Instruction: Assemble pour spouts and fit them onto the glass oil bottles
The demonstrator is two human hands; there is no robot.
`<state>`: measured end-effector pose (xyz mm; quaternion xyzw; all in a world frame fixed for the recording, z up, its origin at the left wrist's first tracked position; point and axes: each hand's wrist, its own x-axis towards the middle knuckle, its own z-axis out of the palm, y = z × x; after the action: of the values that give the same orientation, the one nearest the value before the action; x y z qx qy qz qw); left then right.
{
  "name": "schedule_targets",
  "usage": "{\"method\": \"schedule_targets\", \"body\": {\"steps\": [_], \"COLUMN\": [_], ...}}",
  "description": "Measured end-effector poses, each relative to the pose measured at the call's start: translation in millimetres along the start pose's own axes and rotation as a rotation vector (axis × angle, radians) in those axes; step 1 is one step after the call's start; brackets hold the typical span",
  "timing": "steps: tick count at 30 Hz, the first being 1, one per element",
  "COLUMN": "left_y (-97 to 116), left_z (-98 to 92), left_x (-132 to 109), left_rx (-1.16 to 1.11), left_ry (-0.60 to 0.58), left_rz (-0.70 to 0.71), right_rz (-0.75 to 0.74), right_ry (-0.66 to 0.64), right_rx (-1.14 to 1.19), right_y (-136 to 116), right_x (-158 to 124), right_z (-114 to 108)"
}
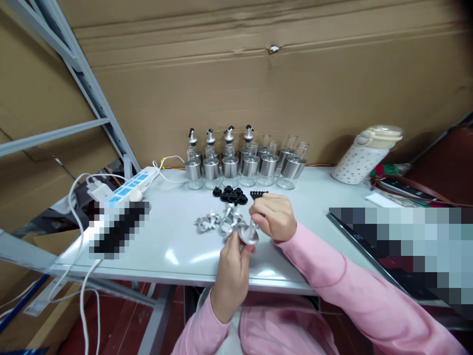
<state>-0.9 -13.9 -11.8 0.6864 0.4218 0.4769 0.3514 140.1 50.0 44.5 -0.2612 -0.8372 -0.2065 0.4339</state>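
In the head view my left hand (pixel 233 264) grips a silver metal pourer spout (pixel 249 235) by its round base, which faces me. My right hand (pixel 275 217) is closed at the spout's upper end, with a small black piece (pixel 262 215) just showing between its fingers. Its exact shape is hidden. Loose silver pourer spouts (pixel 207 223) lie in a heap left of my hands. Behind them sits a cluster of black ribbed stoppers (pixel 229 195). A row of little black caps (pixel 258 193) lies just beyond my right hand.
Glass bottles with metal sleeves (pixel 230 168) stand in rows at the back, several with pourers on. A white power strip (pixel 135 185) with cables lies left. A dotted tumbler (pixel 360 158), brown bag (pixel 441 153) and pixelated device (pixel 402 251) are right. Cardboard (pixel 240 93) backs the table.
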Motion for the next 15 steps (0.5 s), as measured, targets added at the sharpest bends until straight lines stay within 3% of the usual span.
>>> {"method": "schedule_targets", "body": {"steps": [3, 8, 15], "left_y": [1, 1, 2], "left_z": [0.2, 0.0, -1.9], "left_x": [-1, -4, -4], "left_rx": [-0.031, -0.053, -0.047], "left_ry": [-0.036, -0.043, -0.074], "left_rz": [0.001, 0.015, 0.034], "right_rz": [0.095, 0.506, 0.625], "right_ry": [0.024, 0.003, -0.363], "right_rx": [0.055, 0.044, -0.094], "right_y": [-1, 27, 92], "right_x": [3, 2, -32], "right_z": [-1, 1, -1]}}
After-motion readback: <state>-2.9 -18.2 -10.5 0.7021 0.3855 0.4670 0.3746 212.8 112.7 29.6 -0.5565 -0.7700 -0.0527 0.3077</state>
